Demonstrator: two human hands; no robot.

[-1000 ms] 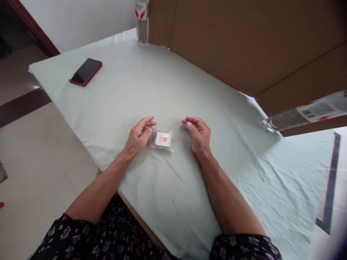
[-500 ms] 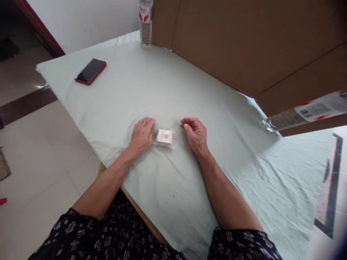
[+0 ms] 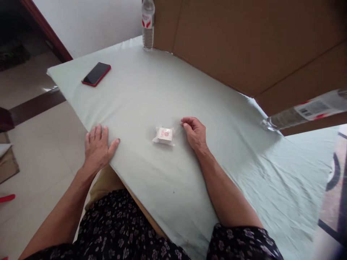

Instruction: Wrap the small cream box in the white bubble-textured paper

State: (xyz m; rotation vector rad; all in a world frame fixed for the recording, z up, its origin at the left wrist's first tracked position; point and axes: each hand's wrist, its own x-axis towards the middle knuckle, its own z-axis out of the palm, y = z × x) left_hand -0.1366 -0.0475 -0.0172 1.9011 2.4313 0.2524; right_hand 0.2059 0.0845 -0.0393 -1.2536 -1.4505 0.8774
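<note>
A small white box with red print (image 3: 165,134), wrapped in clear plastic, lies on the pale green cloth (image 3: 151,180) in front of me. Just right of it, my right hand (image 3: 195,131) rests with curled fingers, thumb and forefinger pinching the loose end of the clear plastic bag (image 3: 177,124). Off to the left, by the table's edge, my left hand (image 3: 98,147) lies palm down with its fingers apart and nothing in it.
A phone in a red case (image 3: 96,74) lies at the far left of the table. Brown cardboard (image 3: 222,39) stands along the back. One water bottle (image 3: 148,27) stands upright at its left end; another bottle (image 3: 303,112) leans at the right.
My left hand has left the wrapped box and moved left to the table edge, its fingers spreading. My right hand and the box have stayed nearly in place.
</note>
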